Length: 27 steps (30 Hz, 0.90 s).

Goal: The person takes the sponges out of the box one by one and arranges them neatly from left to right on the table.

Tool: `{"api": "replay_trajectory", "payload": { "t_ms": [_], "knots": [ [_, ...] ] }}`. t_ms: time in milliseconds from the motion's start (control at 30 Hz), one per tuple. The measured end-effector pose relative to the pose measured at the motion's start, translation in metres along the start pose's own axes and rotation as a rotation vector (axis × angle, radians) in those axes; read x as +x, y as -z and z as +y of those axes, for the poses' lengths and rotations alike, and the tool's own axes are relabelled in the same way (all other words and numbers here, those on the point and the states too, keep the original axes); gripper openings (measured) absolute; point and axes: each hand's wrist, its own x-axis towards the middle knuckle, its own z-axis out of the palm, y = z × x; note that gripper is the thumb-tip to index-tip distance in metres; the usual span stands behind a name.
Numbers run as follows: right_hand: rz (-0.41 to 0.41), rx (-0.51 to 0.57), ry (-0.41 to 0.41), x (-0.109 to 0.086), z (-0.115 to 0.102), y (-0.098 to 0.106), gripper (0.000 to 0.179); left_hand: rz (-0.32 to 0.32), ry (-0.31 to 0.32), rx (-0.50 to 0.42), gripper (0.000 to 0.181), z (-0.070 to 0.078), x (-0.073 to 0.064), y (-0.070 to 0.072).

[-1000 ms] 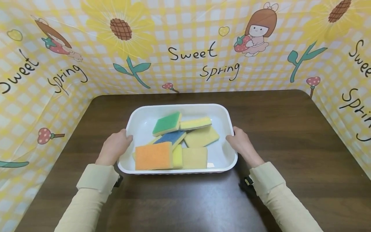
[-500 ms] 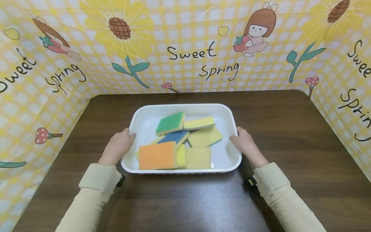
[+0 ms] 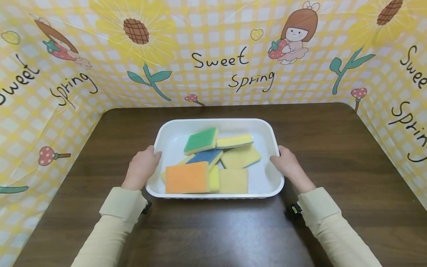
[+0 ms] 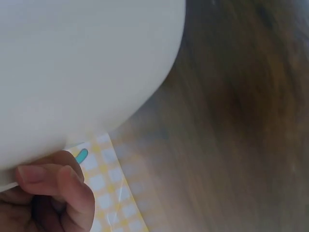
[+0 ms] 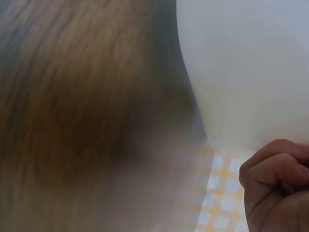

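Both my hands grip a white plastic tray (image 3: 267,185) by its short sides. My left hand (image 3: 141,167) has its thumb over the left rim; in the left wrist view curled fingers (image 4: 72,193) show under the tray's edge. On the opposite side my right hand (image 3: 288,165) pinches the rim the same way, its fingers (image 5: 275,171) bent below it in the right wrist view. Inside lie several sponges: a green-topped one (image 3: 201,141), a blue-topped one (image 3: 207,157), an orange one (image 3: 186,178) at the front, and several yellow ones, such as a flat pale sponge (image 3: 234,181).
A dark brown wooden table (image 3: 213,230) spreads beneath the tray. Around its back and sides hangs a yellow checked cloth (image 3: 213,85) printed with flowers, figures and lettering. Dark wrist devices (image 3: 294,210) sit under the sleeve cuffs.
The tray, with the sponges in it, has shifted a little to the right, both hands moving along with it. The sponges keep their arrangement.
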Motion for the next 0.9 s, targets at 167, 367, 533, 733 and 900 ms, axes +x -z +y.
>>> {"api": "replay_trajectory", "payload": {
  "t_ms": [167,367,533,733,900],
  "knots": [
    [-0.002,-0.002,-0.006,-0.001,0.002,0.004,0.046,0.025,-0.013,0.005,0.044,0.005,0.001,-0.002],
    [-0.004,-0.003,-0.004,0.000,0.008,0.009,0.047,0.011,-0.002,-0.002,0.046,0.012,0.001,-0.004],
    [-0.001,-0.013,-0.005,0.000,0.012,0.013,0.047,-0.006,0.006,-0.011,0.048,0.018,0.001,-0.005],
    [-0.001,-0.027,-0.008,-0.001,0.016,0.018,0.046,0.009,-0.013,-0.002,0.048,0.024,0.000,-0.006],
    [-0.009,-0.025,-0.021,-0.001,0.018,0.021,0.047,0.005,-0.002,-0.005,0.047,0.028,0.000,-0.010]
  ]
}}
